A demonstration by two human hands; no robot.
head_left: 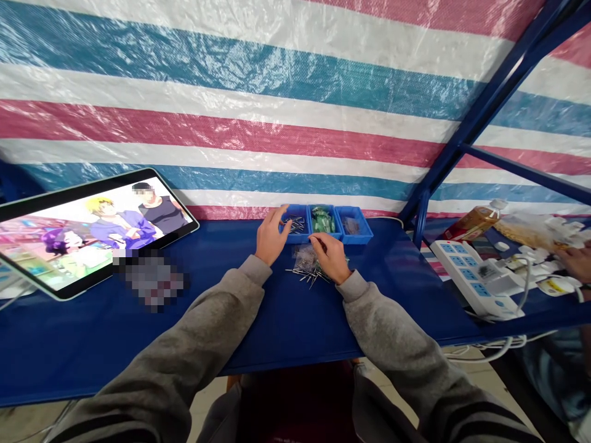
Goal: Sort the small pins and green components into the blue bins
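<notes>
Left hand [271, 236] open, fingers spread at the left blue plastic bin [299, 231] of small metal pieces; right hand [331, 255] curled (can't tell if gripping), beside clear plastic packets [305, 255], right of them. Loose thin metal pins [310, 274] lie on the near side.

Tablet [99, 231], left on the desk [295, 332]; three adjoining bins [354, 235], centre, before the striped sheet [295, 80]; power strip [471, 280], right.
</notes>
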